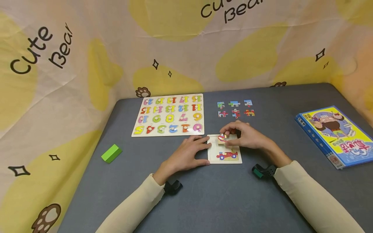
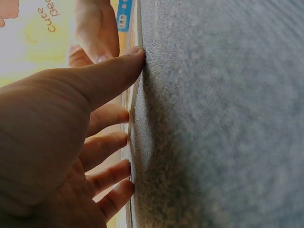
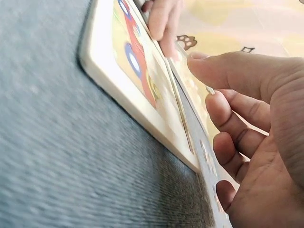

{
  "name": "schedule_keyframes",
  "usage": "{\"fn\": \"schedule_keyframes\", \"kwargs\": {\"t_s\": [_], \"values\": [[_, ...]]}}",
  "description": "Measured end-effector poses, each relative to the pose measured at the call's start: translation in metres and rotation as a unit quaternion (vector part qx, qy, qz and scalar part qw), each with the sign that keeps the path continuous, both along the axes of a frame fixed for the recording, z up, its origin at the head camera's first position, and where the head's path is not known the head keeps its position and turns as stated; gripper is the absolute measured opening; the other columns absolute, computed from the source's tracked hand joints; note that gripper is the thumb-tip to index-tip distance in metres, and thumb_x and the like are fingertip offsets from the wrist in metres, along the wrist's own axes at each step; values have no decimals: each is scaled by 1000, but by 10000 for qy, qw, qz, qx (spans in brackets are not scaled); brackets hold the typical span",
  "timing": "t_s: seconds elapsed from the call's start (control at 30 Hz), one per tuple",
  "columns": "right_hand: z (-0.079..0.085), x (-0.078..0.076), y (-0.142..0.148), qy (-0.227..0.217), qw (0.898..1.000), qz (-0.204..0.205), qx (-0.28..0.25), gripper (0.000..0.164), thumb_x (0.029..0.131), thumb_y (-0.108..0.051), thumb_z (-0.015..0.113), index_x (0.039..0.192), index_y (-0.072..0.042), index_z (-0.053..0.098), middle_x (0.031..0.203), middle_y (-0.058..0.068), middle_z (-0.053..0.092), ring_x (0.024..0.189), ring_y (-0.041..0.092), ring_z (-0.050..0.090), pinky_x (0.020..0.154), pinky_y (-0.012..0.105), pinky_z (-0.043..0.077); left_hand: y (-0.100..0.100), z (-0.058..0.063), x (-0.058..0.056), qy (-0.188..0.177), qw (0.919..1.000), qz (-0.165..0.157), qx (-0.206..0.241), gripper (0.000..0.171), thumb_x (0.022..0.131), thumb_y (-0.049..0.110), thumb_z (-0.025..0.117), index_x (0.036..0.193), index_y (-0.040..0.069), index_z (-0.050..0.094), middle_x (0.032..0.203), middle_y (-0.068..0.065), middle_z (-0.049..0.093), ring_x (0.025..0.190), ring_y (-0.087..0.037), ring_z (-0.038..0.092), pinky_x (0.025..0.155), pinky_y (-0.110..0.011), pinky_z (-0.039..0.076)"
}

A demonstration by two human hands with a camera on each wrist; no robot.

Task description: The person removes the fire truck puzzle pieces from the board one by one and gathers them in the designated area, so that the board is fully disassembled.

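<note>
A small wooden jigsaw board lies flat on the table, with red vehicle pieces with blue wheels set in its lower part. Along the board's left edge, my left hand touches the rim with fingers and thumb extended and spread. My right hand pinches a puzzle piece with a red-and-white picture between thumb and fingers, over the upper part of the board. Seen in the right wrist view, only a thin edge of that puzzle piece shows between the fingertips.
Behind the left hand lies a number puzzle board. Several small jigsaw pieces sit in two rows beyond the right hand. A green block is at the left, and a blue-and-yellow box at the right. Printed cloth hangs behind.
</note>
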State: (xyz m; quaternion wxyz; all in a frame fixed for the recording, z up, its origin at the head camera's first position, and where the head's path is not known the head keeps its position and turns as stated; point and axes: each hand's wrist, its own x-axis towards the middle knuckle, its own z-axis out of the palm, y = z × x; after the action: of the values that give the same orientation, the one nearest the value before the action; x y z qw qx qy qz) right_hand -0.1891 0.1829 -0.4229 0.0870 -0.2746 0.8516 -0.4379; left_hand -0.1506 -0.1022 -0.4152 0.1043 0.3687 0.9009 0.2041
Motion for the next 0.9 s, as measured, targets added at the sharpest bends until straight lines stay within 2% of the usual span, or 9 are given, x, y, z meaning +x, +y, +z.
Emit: {"fn": "schedule_keyframes", "kwargs": {"t_s": [0.1,0.2,0.6,0.9], "values": [[-1,-6,2,-50,9999,-121,-41,37,83,-13,86,117,-11,72,99,6,66,97,23,52,88,36,38,1,0,0,2,10000,16,-39,65,89,44,77,146,17,58,162,-4,42,148,-29,36,111,-51,34],[0,-13,2,-32,9996,-285,12,36,83,-12,85,116,-9,72,99,8,65,94,22,55,83,30,43,1,0,0,14,10000,24,-56,65,89,44,77,146,18,58,162,-4,43,148,-28,36,111,-51,34],[-7,-31,2,183,9953,-857,404,34,84,-9,80,117,-4,72,99,10,67,90,22,54,81,31,40,1,0,1,86,9999,14,-87,64,89,44,77,145,19,59,162,-4,43,149,-27,35,112,-51,35],[-12,-34,1,590,9937,-852,422,36,84,-6,79,119,-1,71,101,13,68,89,24,52,81,34,35,0,0,1,96,9999,27,-84,64,89,44,78,145,19,59,162,-3,43,149,-28,36,113,-51,33]]}}
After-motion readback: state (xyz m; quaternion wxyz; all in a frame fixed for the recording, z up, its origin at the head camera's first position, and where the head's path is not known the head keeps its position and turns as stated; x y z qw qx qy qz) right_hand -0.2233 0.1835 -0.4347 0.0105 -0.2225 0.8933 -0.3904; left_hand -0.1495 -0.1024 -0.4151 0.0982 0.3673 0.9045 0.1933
